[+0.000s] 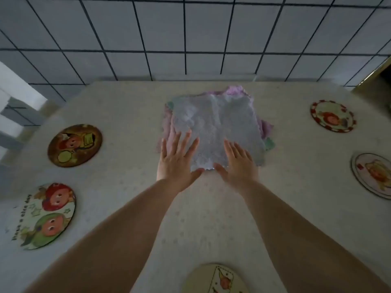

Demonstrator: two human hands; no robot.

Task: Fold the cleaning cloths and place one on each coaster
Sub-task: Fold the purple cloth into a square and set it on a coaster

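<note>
A pile of cleaning cloths lies at the table's far middle, with a grey cloth [218, 127] spread flat on top and pink [234, 90] and green [269, 143] cloths showing under its edges. My left hand [176, 159] rests flat on the grey cloth's near left corner, fingers spread. My right hand [238, 163] lies flat on its near edge. Neither hand grips anything. Round picture coasters ring the pile: a brown one [75, 145] and a green one [45, 216] at the left, a red-rimmed one [332, 116] and a pale one [373, 175] at the right, one [213, 279] at the near edge.
The table [211, 218] has a pale speckled top. A grey tiled wall [190, 39] rises directly behind it. A white ledge [14, 96] stands at the far left.
</note>
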